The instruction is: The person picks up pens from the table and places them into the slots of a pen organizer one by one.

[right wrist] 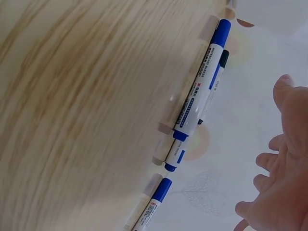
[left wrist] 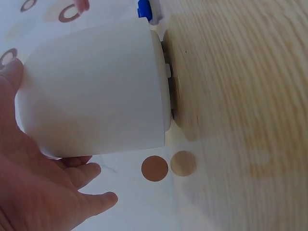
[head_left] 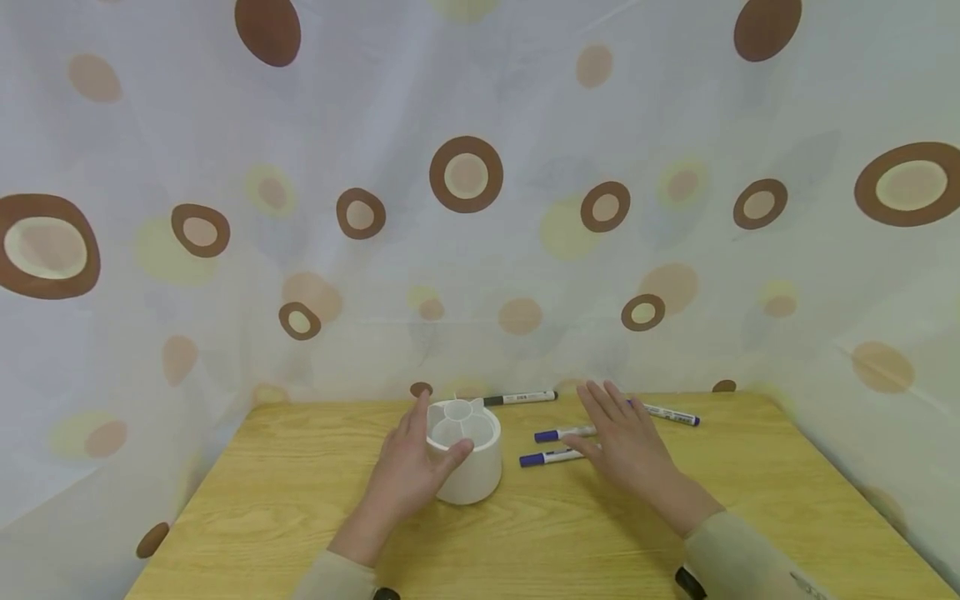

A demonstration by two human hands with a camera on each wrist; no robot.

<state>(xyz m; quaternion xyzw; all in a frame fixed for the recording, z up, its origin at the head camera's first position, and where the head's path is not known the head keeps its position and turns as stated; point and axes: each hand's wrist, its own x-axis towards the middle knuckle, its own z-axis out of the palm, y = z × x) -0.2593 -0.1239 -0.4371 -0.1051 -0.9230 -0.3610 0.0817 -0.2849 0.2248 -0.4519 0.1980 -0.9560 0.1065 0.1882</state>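
A white round pen holder (head_left: 480,471) with inner compartments stands at the middle of the table. My left hand (head_left: 408,467) holds it from the left, thumb at the near rim and fingers along the far side. In the left wrist view, the holder's smooth wall (left wrist: 96,91) fills the middle, its base close to the wood. My right hand (head_left: 630,437) hovers over whiteboard markers with its fingers spread and holds nothing. Beneath or beside it lie a near blue-capped marker (head_left: 547,457), another blue-capped marker (head_left: 555,434) and a farther one (head_left: 675,415).
A black-capped marker (head_left: 521,398) lies at the back edge, behind the pen holder. The wood-grain table (head_left: 285,500) is bounded at the back and sides by a white curtain (head_left: 390,275) with brown and yellow circles.
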